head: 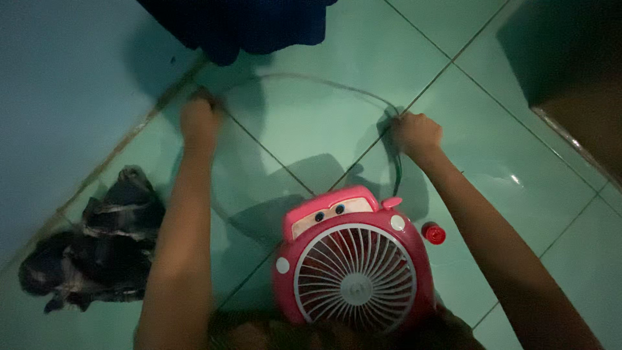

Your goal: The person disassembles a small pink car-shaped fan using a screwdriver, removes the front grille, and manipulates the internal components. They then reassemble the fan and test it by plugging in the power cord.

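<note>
Head view: left hand [199, 120] at 11 o'clock and right hand [416, 133] at 1 o'clock, both fisted on a thin cord [311, 79] arcing between them over the green tiled floor [505, 149]. Pink car-faced fan [353, 259] at 6 o'clock. Small red cap [433, 233] just right of it. Crumpled dark cloth [97, 240] at 8 o'clock.
</note>
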